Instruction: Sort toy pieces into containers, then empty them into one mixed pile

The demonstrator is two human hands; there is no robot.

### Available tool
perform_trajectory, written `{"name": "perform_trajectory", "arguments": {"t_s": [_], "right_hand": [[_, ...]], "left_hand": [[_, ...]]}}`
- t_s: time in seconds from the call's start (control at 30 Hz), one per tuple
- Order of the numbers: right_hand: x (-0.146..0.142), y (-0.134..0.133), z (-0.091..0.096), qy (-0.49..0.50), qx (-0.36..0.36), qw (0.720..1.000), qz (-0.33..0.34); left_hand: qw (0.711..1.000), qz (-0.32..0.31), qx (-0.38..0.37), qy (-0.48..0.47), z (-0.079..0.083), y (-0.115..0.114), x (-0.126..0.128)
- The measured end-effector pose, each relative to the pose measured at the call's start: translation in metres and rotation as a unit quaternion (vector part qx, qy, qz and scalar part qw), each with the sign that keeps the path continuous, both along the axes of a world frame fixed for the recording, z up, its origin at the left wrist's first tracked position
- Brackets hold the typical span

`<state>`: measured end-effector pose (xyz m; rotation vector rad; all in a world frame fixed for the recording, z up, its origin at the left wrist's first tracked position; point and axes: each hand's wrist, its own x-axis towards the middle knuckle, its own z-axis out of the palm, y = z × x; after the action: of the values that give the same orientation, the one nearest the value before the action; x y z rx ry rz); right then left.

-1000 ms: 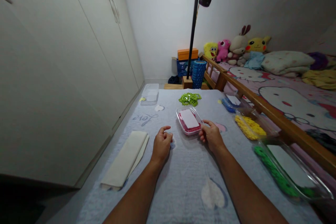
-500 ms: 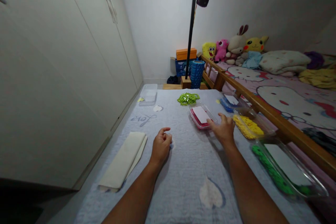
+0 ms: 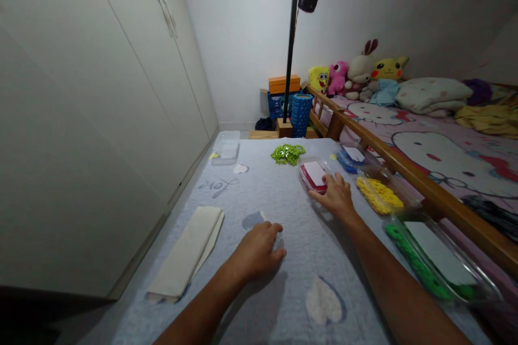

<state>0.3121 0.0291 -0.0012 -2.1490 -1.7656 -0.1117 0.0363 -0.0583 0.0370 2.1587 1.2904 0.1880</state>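
My right hand (image 3: 335, 194) is on a clear plastic box (image 3: 302, 177) of red pieces with a white card on top, thumb at its near edge and fingers at its right side. The box sits on the cloth, just nearer than a loose pile of light green pieces (image 3: 287, 154). Over the middle of the cloth, my left hand (image 3: 261, 250) holds nothing, its thumb and fingers apart. To its left lies a folded cream cloth (image 3: 188, 253).
Along the right edge stand clear boxes with blue pieces (image 3: 347, 161), yellow pieces (image 3: 378, 195) and green pieces (image 3: 421, 264), beside a wooden bed rail (image 3: 388, 164). A transparent container (image 3: 225, 149) sits at the far left corner. A black pole (image 3: 290, 54) rises behind the table.
My right hand has closed around the near right corner of the red box, which has shifted slightly right. My left hand has moved nearer and to the right, its fingers spreading.
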Motion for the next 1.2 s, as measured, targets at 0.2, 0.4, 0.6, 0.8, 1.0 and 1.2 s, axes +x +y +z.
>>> {"name": "perform_trajectory", "arguments": {"t_s": [0.2, 0.4, 0.6, 0.8, 1.0, 1.2], "right_hand": [[0.004, 0.006, -0.001, -0.053, 0.094, 0.991, -0.079], [0.000, 0.006, 0.000, -0.097, 0.080, 0.992, 0.010], [0.006, 0.029, -0.004, -0.109, 0.085, 0.990, 0.006], [0.014, 0.065, -0.001, -0.107, 0.071, 0.992, 0.001], [0.022, 0.096, -0.004, -0.086, 0.058, 0.995, 0.011], [0.028, 0.119, 0.000, -0.081, 0.024, 0.996, 0.035]], "left_hand": [[0.996, 0.056, 0.032, -0.059, 0.000, 0.040, 0.023], [0.973, 0.164, 0.091, -0.133, -0.035, 0.080, 0.049], [0.957, 0.167, 0.180, -0.155, -0.070, 0.085, 0.047], [0.957, 0.162, 0.164, -0.178, -0.072, 0.090, 0.043], [0.956, 0.163, 0.164, -0.179, -0.071, 0.091, 0.042], [0.959, 0.157, 0.167, -0.170, -0.069, 0.090, 0.042]]}}
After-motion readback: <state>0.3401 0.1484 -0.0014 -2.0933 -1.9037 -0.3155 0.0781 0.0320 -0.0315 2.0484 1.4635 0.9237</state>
